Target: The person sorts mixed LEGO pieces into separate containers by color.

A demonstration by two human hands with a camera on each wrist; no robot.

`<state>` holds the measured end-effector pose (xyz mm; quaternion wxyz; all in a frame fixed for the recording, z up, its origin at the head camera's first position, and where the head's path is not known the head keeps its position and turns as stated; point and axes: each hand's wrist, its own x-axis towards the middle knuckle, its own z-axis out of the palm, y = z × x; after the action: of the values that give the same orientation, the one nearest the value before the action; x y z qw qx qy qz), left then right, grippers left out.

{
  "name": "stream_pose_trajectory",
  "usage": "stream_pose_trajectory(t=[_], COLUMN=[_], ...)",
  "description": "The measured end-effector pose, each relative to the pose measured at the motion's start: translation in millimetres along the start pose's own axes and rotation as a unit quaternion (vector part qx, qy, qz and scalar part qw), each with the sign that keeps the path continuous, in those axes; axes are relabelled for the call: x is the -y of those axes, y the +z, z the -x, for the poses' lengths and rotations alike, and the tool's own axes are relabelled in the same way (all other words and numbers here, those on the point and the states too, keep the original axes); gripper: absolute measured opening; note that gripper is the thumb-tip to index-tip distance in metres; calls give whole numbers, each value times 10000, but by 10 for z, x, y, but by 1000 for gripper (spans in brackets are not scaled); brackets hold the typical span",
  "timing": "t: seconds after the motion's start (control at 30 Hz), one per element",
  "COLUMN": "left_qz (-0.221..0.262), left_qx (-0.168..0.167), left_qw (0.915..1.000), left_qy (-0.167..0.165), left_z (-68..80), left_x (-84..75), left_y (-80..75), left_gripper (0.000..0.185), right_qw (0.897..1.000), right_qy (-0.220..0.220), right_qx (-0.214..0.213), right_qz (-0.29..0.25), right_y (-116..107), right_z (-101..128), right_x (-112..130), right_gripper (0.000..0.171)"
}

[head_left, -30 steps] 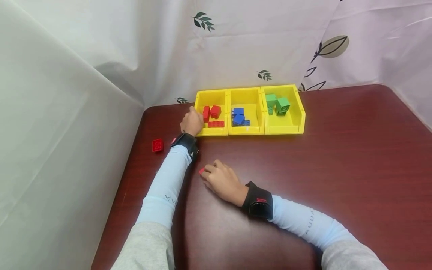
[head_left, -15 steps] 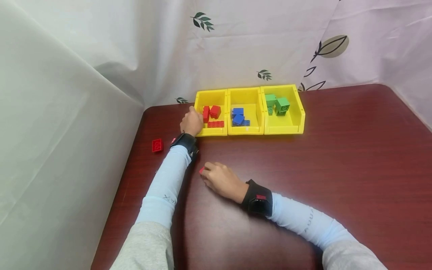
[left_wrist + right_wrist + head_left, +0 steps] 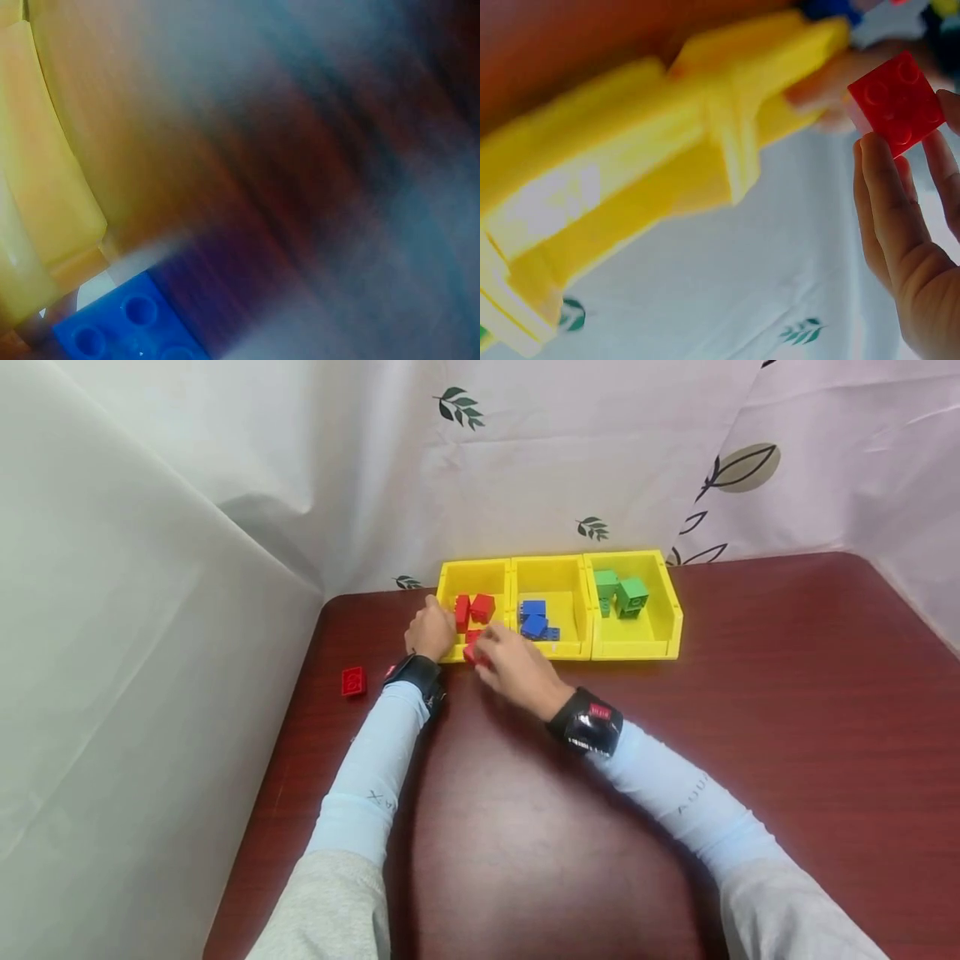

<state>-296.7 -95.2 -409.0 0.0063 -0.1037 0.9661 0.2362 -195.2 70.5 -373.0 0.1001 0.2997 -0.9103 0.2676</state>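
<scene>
In the right wrist view, a red toy brick (image 3: 896, 101) with studs showing is pinched between the fingertips of my right hand (image 3: 521, 668). That hand is at the front lip of the left yellow bin (image 3: 476, 577), which has several red bricks (image 3: 482, 607) inside. My left hand (image 3: 431, 631) grips the same bin's left side, its fingers curled at the wall; the fingertips are hidden in the head view. In the left wrist view, a blue brick (image 3: 139, 319) lies on the table beside the yellow bin wall (image 3: 45, 165).
Two more yellow bins adjoin on the right: the middle bin (image 3: 547, 575) has blue bricks (image 3: 534, 625), the right bin (image 3: 637, 649) green bricks (image 3: 632, 596). A loose red brick (image 3: 353, 681) lies on the dark table (image 3: 750, 760), left of my left forearm. White curtain (image 3: 525, 468) hangs behind.
My right hand has moved forward and slightly right from the middle of the table to the left bin's front, carrying the red brick. My left hand stays at the bin's side.
</scene>
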Motion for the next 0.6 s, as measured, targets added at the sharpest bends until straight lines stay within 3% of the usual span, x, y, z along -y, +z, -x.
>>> stream_pose_trajectory(t=[0.2, 0.37, 0.5, 0.6], left_qz=[42, 107, 128, 144], left_qx=[94, 106, 61, 25], left_qw=[9999, 9998, 9998, 9999], left_qy=[-66, -90, -100, -59], left_z=[-29, -26, -17, -2], left_x=[28, 26, 23, 17], left_y=[18, 28, 16, -9], left_gripper=[34, 35, 34, 33], right_qw=[9979, 9931, 9917, 9905], right_qy=[386, 749, 768, 599], right_qx=[383, 831, 959, 988], right_qz=[348, 363, 383, 751], right_y=[-102, -76, -23, 35], right_z=[-431, -659, -751, -790], right_x=[-176, -307, -354, -380], right_gripper=[20, 20, 21, 19])
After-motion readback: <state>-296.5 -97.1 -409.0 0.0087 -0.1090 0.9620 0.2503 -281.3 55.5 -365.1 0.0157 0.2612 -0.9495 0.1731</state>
